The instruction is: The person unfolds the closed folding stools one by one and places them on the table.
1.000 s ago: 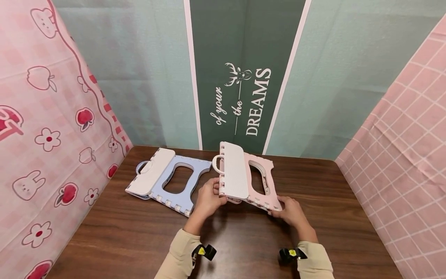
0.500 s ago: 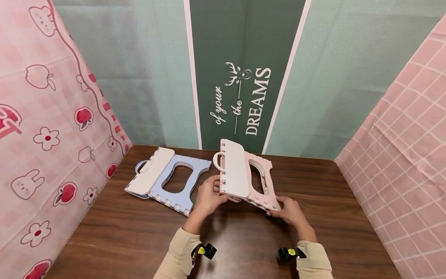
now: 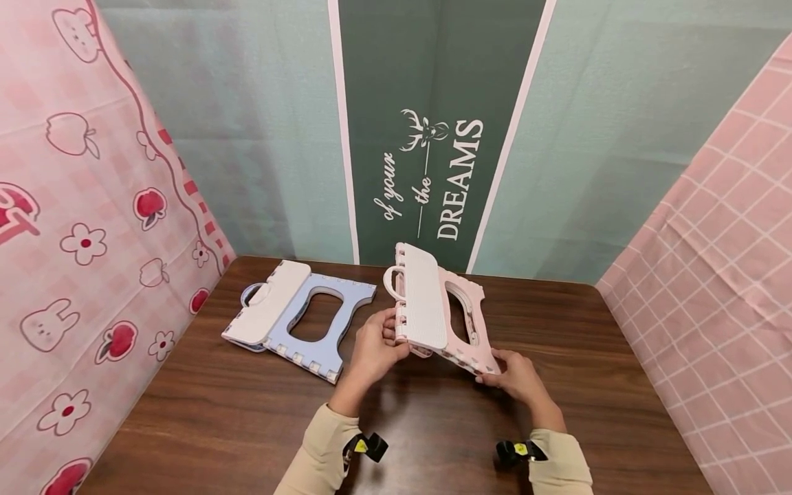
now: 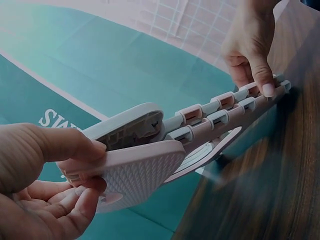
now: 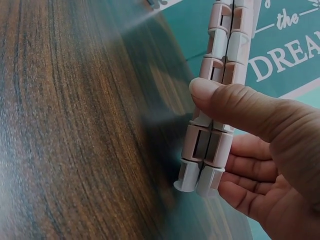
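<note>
A pink and white folding step stool point(image 3: 423, 302) is folded nearly flat and tilted, its left end lifted off the table. My left hand point(image 3: 374, 344) grips the near corner of its white top panel; in the left wrist view the thumb lies on the panel's edge with curled fingers point(image 4: 75, 205) below. My right hand point(image 3: 516, 378) pinches the near corner at the leg end, thumb across the hinged side point(image 5: 215, 95) in the right wrist view. Left of it a blue and white folding step stool point(image 3: 343, 292) lies folded flat on the table.
The dark wooden table point(image 3: 204, 419) carries both stools. A green and teal cloth point(image 3: 557, 137) with white lettering hangs behind it. Pink patterned cloths hang at the left point(image 3: 111, 289) and right point(image 3: 711, 275) sides.
The pink stool's left end has risen slightly and shifted a little to the right, together with my left hand. My right hand has stayed nearly in place. The blue stool has not moved.
</note>
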Motion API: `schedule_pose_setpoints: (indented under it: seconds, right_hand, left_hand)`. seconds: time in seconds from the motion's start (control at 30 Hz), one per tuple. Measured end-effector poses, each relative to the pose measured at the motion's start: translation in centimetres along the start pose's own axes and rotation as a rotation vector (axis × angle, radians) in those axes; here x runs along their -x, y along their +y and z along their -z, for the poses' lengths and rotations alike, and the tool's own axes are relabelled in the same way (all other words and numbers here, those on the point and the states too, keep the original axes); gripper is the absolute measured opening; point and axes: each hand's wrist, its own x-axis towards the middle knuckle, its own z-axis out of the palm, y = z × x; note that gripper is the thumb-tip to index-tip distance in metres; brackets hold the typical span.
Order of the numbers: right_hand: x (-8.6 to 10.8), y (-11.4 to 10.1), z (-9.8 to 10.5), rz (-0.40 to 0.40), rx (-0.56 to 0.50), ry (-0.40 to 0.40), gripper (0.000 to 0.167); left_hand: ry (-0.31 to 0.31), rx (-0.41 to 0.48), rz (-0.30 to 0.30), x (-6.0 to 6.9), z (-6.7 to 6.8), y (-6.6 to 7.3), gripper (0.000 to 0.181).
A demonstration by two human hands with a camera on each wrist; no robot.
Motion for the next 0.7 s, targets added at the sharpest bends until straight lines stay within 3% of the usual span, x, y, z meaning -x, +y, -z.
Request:
schedule_pose_setpoints:
  seconds: [0.7]
  right_hand:
    - [0.14,0.42,0.11,0.027,0.005,0.012,0.072]
  left_hand:
    - [0.062,-0.049,-0.117,0.32,-0.96,0.64,0.06]
